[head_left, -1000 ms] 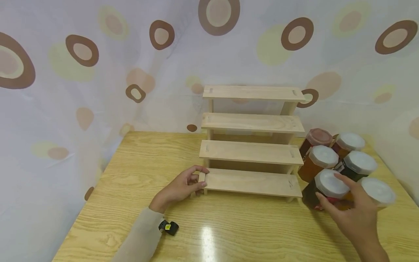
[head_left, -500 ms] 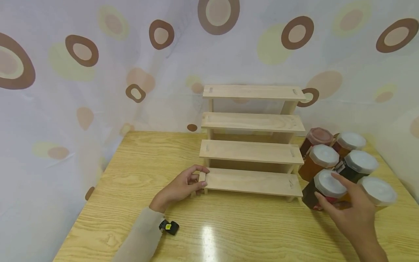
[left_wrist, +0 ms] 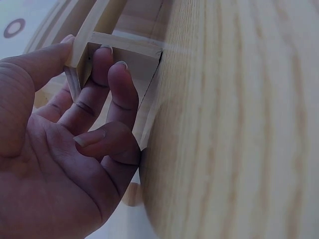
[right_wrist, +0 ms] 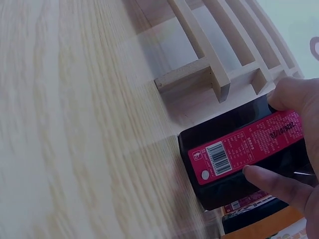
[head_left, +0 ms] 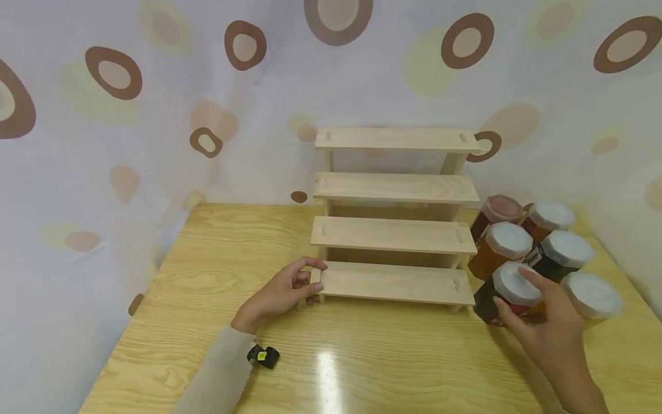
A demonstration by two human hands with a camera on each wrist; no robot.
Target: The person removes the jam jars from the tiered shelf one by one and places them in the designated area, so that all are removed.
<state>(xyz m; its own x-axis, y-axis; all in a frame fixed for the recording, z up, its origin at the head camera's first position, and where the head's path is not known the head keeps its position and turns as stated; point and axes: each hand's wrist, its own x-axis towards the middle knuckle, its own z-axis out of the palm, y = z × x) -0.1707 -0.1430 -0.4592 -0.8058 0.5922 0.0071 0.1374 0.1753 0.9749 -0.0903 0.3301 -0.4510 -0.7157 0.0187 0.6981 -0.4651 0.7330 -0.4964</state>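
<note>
A stepped wooden shelf rack (head_left: 395, 234) with pale boards stands on the table. My left hand (head_left: 279, 294) pinches the left end of its lowest board; in the left wrist view the thumb (left_wrist: 45, 64) lies on the board's upper side, and fingers curl underneath. At right, my right hand (head_left: 550, 330) grips a dark jar (head_left: 488, 302) with a whitish octagonal lid, beside the lowest board's right end. Its red label with a barcode (right_wrist: 218, 158) faces the right wrist camera. I cannot tell whether the jar's base touches the table.
Several more lidded jars cluster behind and right of the held one, among them an amber jar (head_left: 486, 259), a reddish-lidded jar (head_left: 501, 210) and a dark jar (head_left: 561, 256). A patterned cloth (head_left: 155, 161) hangs behind the wood-grain table (head_left: 393, 362).
My right hand and the dark jar have shifted slightly left, away from the neighbouring jars. My left hand keeps its hold on the lowest board. The head view has shifted a little.
</note>
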